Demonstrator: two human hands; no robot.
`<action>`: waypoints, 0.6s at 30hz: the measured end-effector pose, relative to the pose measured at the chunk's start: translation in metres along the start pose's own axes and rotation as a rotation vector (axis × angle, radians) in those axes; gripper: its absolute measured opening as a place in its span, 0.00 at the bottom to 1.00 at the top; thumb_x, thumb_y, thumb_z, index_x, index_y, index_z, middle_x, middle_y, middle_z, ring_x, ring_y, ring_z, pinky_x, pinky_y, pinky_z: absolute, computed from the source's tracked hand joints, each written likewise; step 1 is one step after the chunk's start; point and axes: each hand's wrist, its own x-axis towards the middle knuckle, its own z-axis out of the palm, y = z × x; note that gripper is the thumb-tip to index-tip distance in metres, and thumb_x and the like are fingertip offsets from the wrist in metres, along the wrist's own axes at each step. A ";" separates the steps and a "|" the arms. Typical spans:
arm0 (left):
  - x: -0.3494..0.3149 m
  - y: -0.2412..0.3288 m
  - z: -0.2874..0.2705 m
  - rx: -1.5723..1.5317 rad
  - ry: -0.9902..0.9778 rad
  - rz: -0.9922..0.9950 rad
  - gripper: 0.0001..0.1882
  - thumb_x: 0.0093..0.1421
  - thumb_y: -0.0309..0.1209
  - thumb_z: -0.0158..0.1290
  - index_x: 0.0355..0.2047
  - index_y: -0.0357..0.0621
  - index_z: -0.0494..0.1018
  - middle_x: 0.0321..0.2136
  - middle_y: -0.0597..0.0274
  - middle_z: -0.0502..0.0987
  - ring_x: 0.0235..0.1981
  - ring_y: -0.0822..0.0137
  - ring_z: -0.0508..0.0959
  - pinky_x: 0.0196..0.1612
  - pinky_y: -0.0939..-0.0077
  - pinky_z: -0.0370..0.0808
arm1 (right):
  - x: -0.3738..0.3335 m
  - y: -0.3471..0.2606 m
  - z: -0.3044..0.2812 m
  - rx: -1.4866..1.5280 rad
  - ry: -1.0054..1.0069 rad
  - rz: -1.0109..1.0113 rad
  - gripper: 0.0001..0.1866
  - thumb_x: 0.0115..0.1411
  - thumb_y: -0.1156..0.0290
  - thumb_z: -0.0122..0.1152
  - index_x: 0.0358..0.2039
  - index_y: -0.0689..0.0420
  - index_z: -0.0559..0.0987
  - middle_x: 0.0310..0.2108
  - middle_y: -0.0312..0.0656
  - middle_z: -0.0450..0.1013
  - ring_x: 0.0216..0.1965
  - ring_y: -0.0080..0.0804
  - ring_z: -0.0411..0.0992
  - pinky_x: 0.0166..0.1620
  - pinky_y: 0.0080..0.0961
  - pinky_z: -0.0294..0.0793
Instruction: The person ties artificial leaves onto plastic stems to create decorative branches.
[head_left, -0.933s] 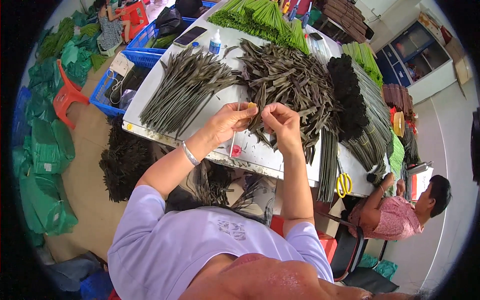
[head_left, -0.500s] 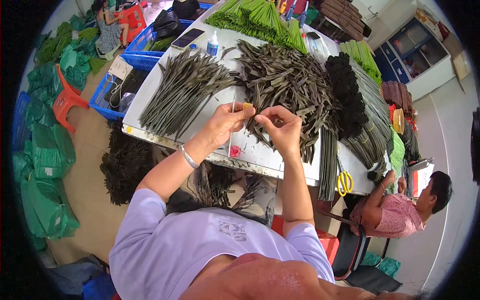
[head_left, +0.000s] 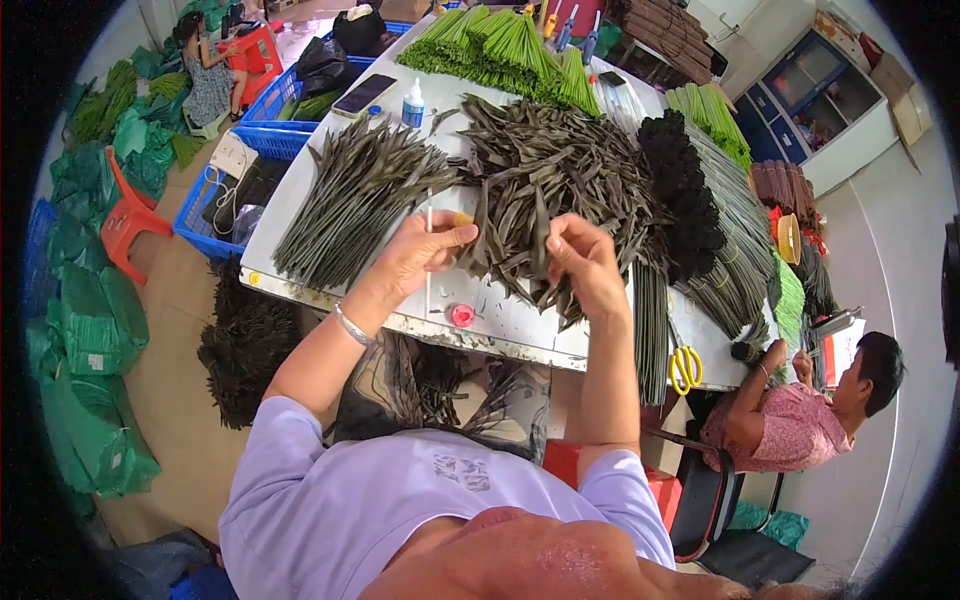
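Note:
My left hand is closed in a pinch around a thin pale stick. A yellow cover sits on one fingertip. A dark leaf strip stands at the tip of my left thumb; whether it is gripped there is unclear. My right hand, fingers pinched, holds another dark leaf strip upright. Both hands are over the near side of a big pile of loose dark leaves. Left of the pile lies a bundle of dark leafy stems. A small red pot is beneath my left hand.
Yellow-handled scissors lie at the near right edge of the white table. A glue bottle and phone are far left; green stems lie behind. A co-worker sits at right. Blue crates stand left.
My hands have drawn apart: the left moved left with the pale stick, the right slightly down and right. Dark leaf strips now show upright at my fingertips. The head view has shifted slightly.

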 end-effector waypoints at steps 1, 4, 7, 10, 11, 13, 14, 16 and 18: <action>0.002 0.006 0.000 0.158 0.105 0.050 0.05 0.52 0.28 0.59 0.27 0.45 0.74 0.17 0.77 0.70 0.13 0.86 0.57 0.17 0.90 0.52 | 0.011 0.002 -0.013 -0.213 0.040 -0.020 0.03 0.56 0.75 0.56 0.27 0.61 0.75 0.17 0.34 0.70 0.18 0.20 0.68 0.23 0.18 0.67; 0.026 -0.004 -0.008 0.421 0.125 0.243 0.06 0.51 0.25 0.59 0.26 0.39 0.72 0.19 0.71 0.73 0.15 0.82 0.65 0.19 0.87 0.60 | 0.053 -0.008 -0.028 -0.856 0.016 -0.097 0.07 0.53 0.78 0.54 0.32 0.65 0.78 0.21 0.47 0.75 0.24 0.28 0.75 0.29 0.24 0.72; 0.052 -0.016 -0.015 0.635 0.092 0.327 0.05 0.52 0.22 0.56 0.28 0.33 0.72 0.22 0.60 0.76 0.24 0.75 0.76 0.28 0.82 0.71 | 0.114 -0.010 -0.045 -1.072 0.213 -0.444 0.07 0.50 0.75 0.56 0.30 0.60 0.80 0.26 0.49 0.75 0.29 0.44 0.74 0.35 0.32 0.72; 0.047 -0.020 -0.005 0.756 0.132 0.410 0.08 0.54 0.21 0.53 0.35 0.31 0.73 0.26 0.57 0.78 0.30 0.70 0.79 0.36 0.79 0.74 | 0.172 0.005 -0.062 -1.288 0.222 -0.540 0.07 0.49 0.74 0.57 0.29 0.59 0.80 0.28 0.49 0.74 0.34 0.47 0.72 0.39 0.37 0.71; 0.049 -0.027 -0.011 0.702 0.098 0.468 0.08 0.54 0.22 0.53 0.36 0.33 0.73 0.27 0.56 0.79 0.30 0.70 0.79 0.35 0.79 0.74 | 0.188 0.014 -0.067 -1.352 0.183 -0.527 0.07 0.49 0.74 0.57 0.29 0.59 0.80 0.29 0.49 0.74 0.36 0.48 0.72 0.40 0.38 0.71; 0.032 -0.015 0.000 0.732 0.073 0.427 0.09 0.54 0.23 0.54 0.35 0.33 0.74 0.27 0.57 0.79 0.31 0.72 0.79 0.35 0.79 0.73 | 0.212 0.037 -0.084 -1.535 0.097 -0.372 0.13 0.49 0.73 0.58 0.38 0.57 0.77 0.37 0.52 0.72 0.41 0.49 0.70 0.43 0.40 0.70; 0.026 -0.016 0.002 0.652 0.063 0.391 0.09 0.53 0.24 0.55 0.35 0.34 0.74 0.27 0.57 0.79 0.31 0.74 0.78 0.35 0.79 0.73 | 0.222 0.048 -0.089 -1.575 0.073 -0.275 0.14 0.48 0.74 0.58 0.38 0.56 0.76 0.37 0.51 0.72 0.42 0.49 0.70 0.43 0.41 0.70; 0.016 -0.020 -0.006 0.635 0.060 0.382 0.09 0.54 0.25 0.56 0.35 0.36 0.75 0.26 0.60 0.79 0.29 0.77 0.76 0.36 0.80 0.72 | 0.232 0.059 -0.085 -1.673 0.022 -0.127 0.15 0.47 0.75 0.58 0.38 0.55 0.76 0.37 0.50 0.72 0.43 0.48 0.70 0.44 0.42 0.70; 0.006 -0.013 0.000 0.601 0.027 0.313 0.10 0.55 0.25 0.55 0.37 0.34 0.74 0.30 0.61 0.78 0.31 0.77 0.76 0.38 0.83 0.72 | 0.227 0.060 -0.084 -1.707 -0.041 -0.044 0.13 0.47 0.75 0.56 0.35 0.54 0.77 0.36 0.49 0.73 0.42 0.47 0.70 0.43 0.41 0.70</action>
